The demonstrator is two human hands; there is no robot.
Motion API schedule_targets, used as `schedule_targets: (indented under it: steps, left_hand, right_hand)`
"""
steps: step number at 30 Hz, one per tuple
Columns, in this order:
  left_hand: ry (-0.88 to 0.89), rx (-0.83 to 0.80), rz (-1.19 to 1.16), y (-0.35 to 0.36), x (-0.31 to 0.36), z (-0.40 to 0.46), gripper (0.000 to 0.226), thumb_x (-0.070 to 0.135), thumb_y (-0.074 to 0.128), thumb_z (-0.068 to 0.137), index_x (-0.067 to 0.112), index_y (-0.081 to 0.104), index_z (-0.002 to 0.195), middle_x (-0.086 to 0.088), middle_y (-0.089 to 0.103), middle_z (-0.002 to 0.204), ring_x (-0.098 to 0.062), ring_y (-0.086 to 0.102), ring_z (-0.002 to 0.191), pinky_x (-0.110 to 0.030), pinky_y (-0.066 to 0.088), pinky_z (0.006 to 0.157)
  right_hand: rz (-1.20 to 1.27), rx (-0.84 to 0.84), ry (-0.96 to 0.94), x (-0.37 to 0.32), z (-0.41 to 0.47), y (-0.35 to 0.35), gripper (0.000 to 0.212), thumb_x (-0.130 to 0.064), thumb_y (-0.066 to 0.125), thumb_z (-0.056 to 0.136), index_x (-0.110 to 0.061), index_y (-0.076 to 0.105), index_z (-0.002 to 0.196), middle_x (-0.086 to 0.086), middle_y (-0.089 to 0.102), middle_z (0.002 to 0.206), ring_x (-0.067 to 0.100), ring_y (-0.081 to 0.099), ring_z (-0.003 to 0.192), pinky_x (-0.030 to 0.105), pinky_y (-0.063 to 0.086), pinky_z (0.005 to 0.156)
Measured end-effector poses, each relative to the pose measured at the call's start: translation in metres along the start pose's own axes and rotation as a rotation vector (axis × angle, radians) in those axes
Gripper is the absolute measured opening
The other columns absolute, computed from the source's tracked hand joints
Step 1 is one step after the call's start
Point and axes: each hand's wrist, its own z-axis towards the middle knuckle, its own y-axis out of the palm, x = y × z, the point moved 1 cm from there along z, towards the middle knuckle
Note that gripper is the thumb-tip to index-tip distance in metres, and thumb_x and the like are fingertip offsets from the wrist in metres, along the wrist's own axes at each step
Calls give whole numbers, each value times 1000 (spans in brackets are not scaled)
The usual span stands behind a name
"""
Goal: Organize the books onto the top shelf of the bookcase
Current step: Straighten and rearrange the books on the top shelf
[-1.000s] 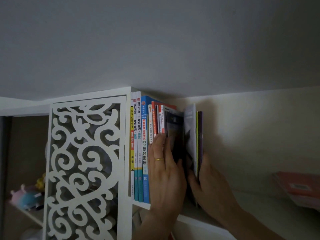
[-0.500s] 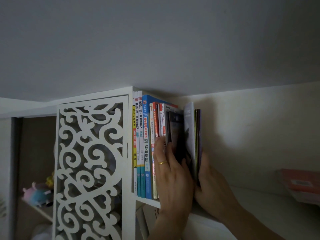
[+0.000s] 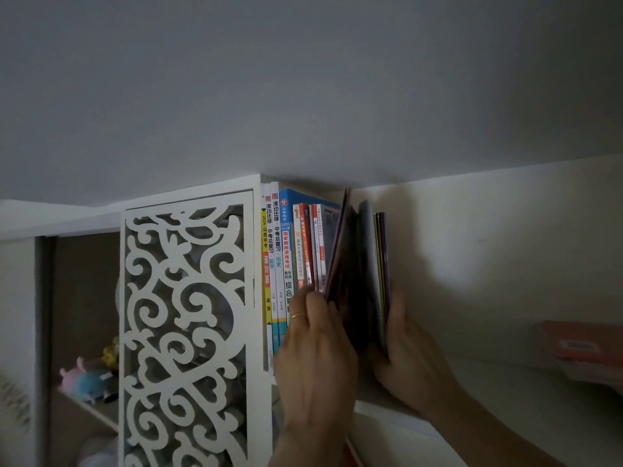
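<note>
On the top shelf (image 3: 387, 411), at two o'clock from a carved white panel (image 3: 188, 332), the left hand (image 3: 315, 345) pinched a thin, floppy-looking dark book (image 3: 340, 257) while the right hand (image 3: 409, 358) lay flat, bracing slim end books (image 3: 382, 261) low on their covers.
</note>
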Motion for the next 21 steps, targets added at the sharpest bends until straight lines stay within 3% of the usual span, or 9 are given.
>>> schedule_targets:
  steps: [1,3,7,10,13,14,17,19,21]
  left_hand:
    - [-6,-3,8,-16,-6,-1,25,26,36,107,18,54,122,-2,71,87,-13,66,57,-30,56,46]
    - [-31,6,25,-48,-18,-3,36,27,29,110,20,49,138,8,57,58,-8,51,38,-32,48,35]
    - [-44,59,14,-101,-31,-14,36,23,42,104,17,54,138,25,39,62,2,42,40,-25,49,38]
    - [-83,131,8,-121,-32,-27,34,17,49,101,14,57,134,31,32,73,15,32,57,-12,43,54]
    - [-150,134,-66,-127,-19,-27,30,25,45,104,23,56,133,32,38,69,16,36,49,-14,38,36]
    - [-153,111,-124,-125,-10,-25,30,30,40,107,29,53,134,32,43,65,7,43,40,-17,44,38]
    - [-194,8,-289,-103,19,-12,32,38,34,106,36,49,133,20,61,64,1,65,63,-20,50,47]
    - [-214,-58,-321,-77,38,-1,29,29,34,107,31,48,132,16,61,67,6,64,62,-11,47,47]
    - [-220,-108,-315,-45,49,5,36,34,26,107,24,45,137,13,64,75,5,66,64,-11,53,56]
  right_hand:
    - [-2,-17,-3,1,0,0,91,-34,62,94,-29,-6,154,6,61,127,23,69,88,24,46,65]
    - [17,-54,-18,1,2,-1,93,-44,60,95,-37,-11,154,6,54,132,20,66,88,27,48,66]
    - [79,-251,16,-8,2,-1,85,-75,35,91,-51,-20,153,-3,31,157,20,58,119,35,52,95]
    - [328,-240,56,-9,0,-3,61,-65,36,98,-59,8,152,-15,41,154,11,56,127,38,49,105]
    - [637,-198,199,-6,0,-5,15,-49,47,103,-53,54,115,-13,68,120,13,67,111,39,56,93]
    - [736,-199,274,-7,-1,-8,14,-50,50,102,-46,63,105,-9,72,110,15,71,103,36,57,87]
    - [987,-213,483,-15,-1,-23,45,-60,44,99,-32,78,96,1,78,99,19,75,87,32,57,76]
    - [1115,-2,546,-12,4,-30,61,-65,35,99,-19,75,110,7,76,103,29,72,94,36,52,79]
    - [1091,423,501,-9,6,-40,57,-68,42,95,-19,66,114,3,70,101,30,66,96,34,46,75]
